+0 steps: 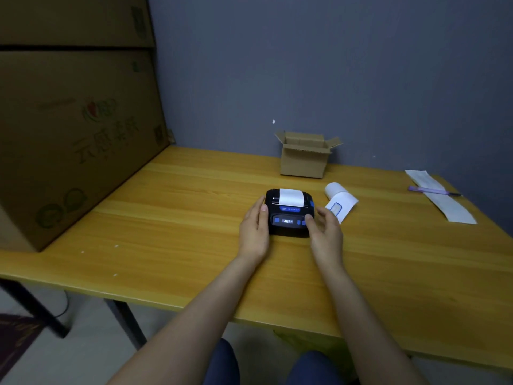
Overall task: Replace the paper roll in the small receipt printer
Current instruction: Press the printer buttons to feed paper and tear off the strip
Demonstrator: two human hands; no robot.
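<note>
A small black receipt printer (pixel 288 215) with blue buttons and a lit display sits on the wooden table (pixel 166 218). Its lid is down, and a white strip of paper (pixel 291 197) comes out over the top. My left hand (pixel 254 232) lies flat against the printer's left side. My right hand (pixel 324 229) is at its right side, thumb on the front right corner near a blue button, fingers spread. A second white paper roll (pixel 337 191) lies just right of the printer, its loose end (pixel 342 208) unrolled toward me and partly behind my right hand.
A small open cardboard box (pixel 304 157) stands behind the printer by the wall. A long paper strip (pixel 441 197) with a purple pen (pixel 433 190) across it lies at the far right. Large cardboard boxes (pixel 75 134) take up the table's left end.
</note>
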